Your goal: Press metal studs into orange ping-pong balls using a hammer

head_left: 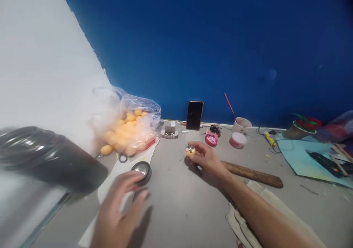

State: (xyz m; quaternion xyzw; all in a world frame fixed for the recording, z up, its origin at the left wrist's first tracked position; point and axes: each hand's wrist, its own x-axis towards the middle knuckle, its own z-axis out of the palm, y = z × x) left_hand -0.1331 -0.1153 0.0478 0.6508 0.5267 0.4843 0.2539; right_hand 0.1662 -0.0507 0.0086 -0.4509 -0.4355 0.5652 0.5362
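Between the fingertips of my right hand (208, 159) is a small yellow-orange ball (190, 151) with shiny silver pieces on its top. It is held low over the grey table. My left hand (118, 207) is slightly blurred, with thumb and fingers apart and nothing seen between them. Its fingertips overlap a round black-rimmed thing with a silvery metal middle (143, 172); whether they touch it I cannot tell. A wooden stick (253, 174) like a tool handle lies behind my right forearm. Beyond the ball stands a small open box (169, 133) with shiny little pieces in it.
A clear plastic bag of yellow balls (129, 124) sits at the back left, one loose ball (106, 150) beside it. A big dark cylinder (52, 159) fills the left. A phone (195, 114) leans on the blue wall. White cup (243, 123), pink jar (211, 137) and cloth (239, 222) are rightward.
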